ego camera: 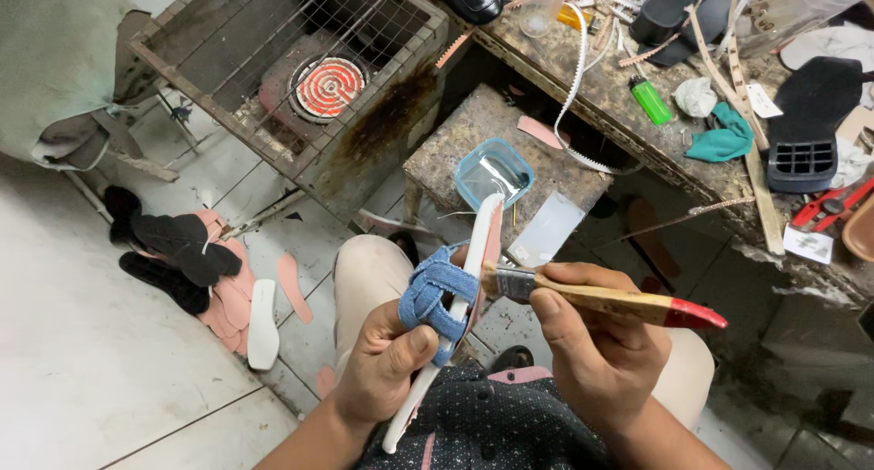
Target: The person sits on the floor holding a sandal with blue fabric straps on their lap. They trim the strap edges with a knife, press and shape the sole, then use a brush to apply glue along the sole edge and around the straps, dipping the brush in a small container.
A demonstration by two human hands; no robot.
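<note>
Left hand (387, 365) grips sandal (455, 297); right hand (592, 352) presses brush (601, 297) against it

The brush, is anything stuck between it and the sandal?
No. The brush in the right hand has its bristles right against the edge of the sandal sole, which the left hand holds by the blue denim strap. Nothing visible sits between them.

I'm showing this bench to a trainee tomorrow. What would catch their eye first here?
Probably the centre: the left hand holds a white sandal sole with a blue denim strap, and the right hand presses a red-tipped brush against its edge. Next, the glowing red heater coil inside the wire cage at upper left, and the cluttered workbench at upper right.
</note>
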